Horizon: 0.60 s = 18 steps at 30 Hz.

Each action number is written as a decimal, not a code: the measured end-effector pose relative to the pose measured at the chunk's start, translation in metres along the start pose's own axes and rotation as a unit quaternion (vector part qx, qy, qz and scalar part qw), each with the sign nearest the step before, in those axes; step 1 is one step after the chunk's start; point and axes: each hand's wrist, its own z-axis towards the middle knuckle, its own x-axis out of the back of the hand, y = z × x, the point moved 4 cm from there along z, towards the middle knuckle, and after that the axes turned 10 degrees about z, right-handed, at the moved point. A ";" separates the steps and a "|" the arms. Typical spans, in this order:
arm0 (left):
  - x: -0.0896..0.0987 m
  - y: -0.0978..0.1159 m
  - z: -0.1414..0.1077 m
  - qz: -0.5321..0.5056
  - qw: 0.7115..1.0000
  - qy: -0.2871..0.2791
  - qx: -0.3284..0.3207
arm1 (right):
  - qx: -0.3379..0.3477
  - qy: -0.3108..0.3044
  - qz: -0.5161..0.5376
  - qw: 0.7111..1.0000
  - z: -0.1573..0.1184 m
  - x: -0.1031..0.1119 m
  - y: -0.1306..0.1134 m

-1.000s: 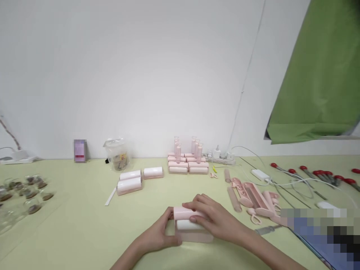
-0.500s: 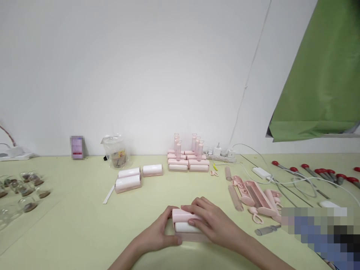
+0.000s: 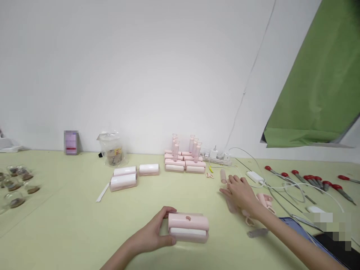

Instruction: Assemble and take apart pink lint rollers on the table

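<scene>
A pink case with a white roll (image 3: 188,227) lies on the table in front of me. My left hand (image 3: 154,232) grips its left end between thumb and fingers. Off to the right, my right hand (image 3: 239,193) reaches over the pile of pink parts, its fingers on or just above them; what it holds, if anything, is hidden. Beside that pile are a short clear tube (image 3: 223,176), a pink heart-shaped ring (image 3: 249,221) and a greyish tube (image 3: 258,233).
Pink cases (image 3: 174,165) with upright clear tubes stand by the wall. White rolls (image 3: 123,181) lie left of them, near a bagged cup (image 3: 114,152). Glass domes (image 3: 15,200) are far left. Cables, red-tipped tools (image 3: 343,192) and a dark-edged device (image 3: 306,240) lie right.
My right hand has left the pink case and moved right and away from me to the loose pink parts. The left hand still holds the case. The view has shifted slightly.
</scene>
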 end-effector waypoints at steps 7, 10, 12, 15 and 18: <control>0.000 0.002 -0.002 0.009 1.000 0.014 -0.004 | 0.065 -0.097 0.112 0.987 -0.006 0.009 -0.050; 0.000 -0.001 -0.001 0.016 1.000 0.020 -0.007 | 0.156 -0.180 0.174 0.955 -0.008 0.030 -0.089; -0.001 -0.002 0.000 0.010 1.000 0.020 -0.013 | 0.230 -0.221 0.132 0.938 -0.009 0.042 -0.112; -0.002 -0.003 0.001 -0.009 0.999 0.016 -0.030 | 0.299 -0.243 0.027 0.922 -0.009 0.054 -0.138; -0.001 -0.004 0.002 0.000 1.000 0.012 -0.025 | 0.284 -0.274 0.010 0.919 -0.003 0.060 -0.156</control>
